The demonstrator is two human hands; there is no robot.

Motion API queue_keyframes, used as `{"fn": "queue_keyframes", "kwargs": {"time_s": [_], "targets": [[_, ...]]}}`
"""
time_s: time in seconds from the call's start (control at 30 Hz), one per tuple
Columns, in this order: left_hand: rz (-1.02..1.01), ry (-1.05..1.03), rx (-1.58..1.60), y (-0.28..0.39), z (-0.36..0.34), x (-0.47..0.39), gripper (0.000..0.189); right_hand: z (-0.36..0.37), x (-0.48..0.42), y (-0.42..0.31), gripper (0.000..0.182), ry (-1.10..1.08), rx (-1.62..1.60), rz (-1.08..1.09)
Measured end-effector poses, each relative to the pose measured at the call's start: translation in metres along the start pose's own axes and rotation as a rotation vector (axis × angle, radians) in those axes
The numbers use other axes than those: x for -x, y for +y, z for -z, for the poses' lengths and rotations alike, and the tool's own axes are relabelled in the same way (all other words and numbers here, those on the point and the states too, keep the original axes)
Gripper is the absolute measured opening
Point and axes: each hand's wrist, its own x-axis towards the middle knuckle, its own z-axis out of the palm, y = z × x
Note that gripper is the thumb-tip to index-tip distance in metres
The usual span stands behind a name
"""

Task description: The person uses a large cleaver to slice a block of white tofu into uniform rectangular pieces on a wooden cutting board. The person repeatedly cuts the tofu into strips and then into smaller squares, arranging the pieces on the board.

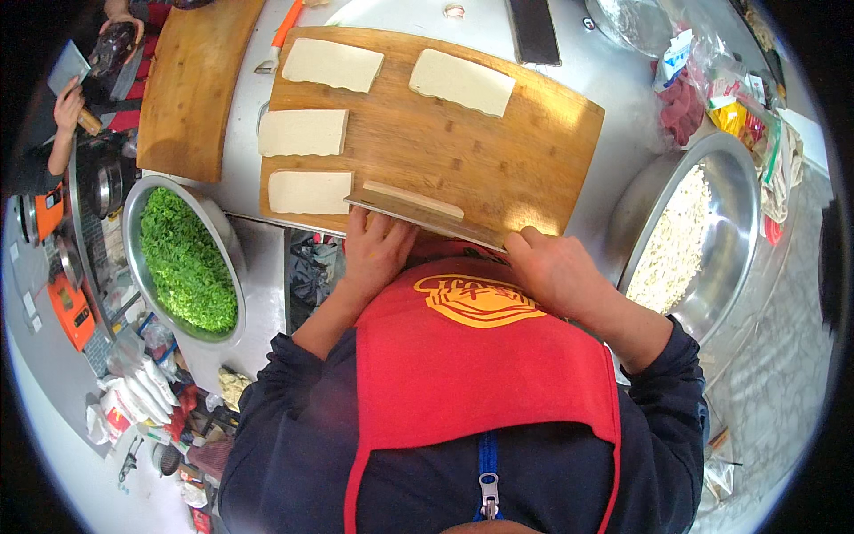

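My right hand point(557, 270) grips the handle end of a broad kitchen knife point(427, 217) at the near edge of a wooden cutting board point(467, 143). The blade reaches left towards my left hand point(380, 247), whose bent fingers rest close to it; what lies under them is hidden. Just beyond the blade is a narrow pale strip point(413, 199), apparently of tofu. Several pale slabs of what looks like tofu lie apart on the board: one slab point(310, 192) left of the knife tip, another slab point(303, 132) above it, and a far-right slab point(462, 82).
A steel bowl point(233, 267) of chopped greens point(187, 260) stands left; a larger steel bowl point(730, 247) of pale chopped food point(674, 247) stands right. Beyond the board lie an orange-handled peeler point(287, 23) and a dark phone point(534, 30). At upper left another person's hand point(67, 107) holds a cleaver point(69, 67).
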Motion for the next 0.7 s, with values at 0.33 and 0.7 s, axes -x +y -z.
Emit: {"fn": "queue_keyframes", "kwargs": {"time_s": [0.33, 0.7], "targets": [[0.035, 0.015, 0.070, 0.006, 0.013, -0.011, 0.022, 0.002, -0.001, 0.000, 0.012, 0.000, -0.044, 0.011], [0.068, -0.005, 0.116, -0.002, 0.002, 0.000, 0.026, 0.004, -0.017, -0.006, 0.012, -0.085, -0.046, -0.026]]}}
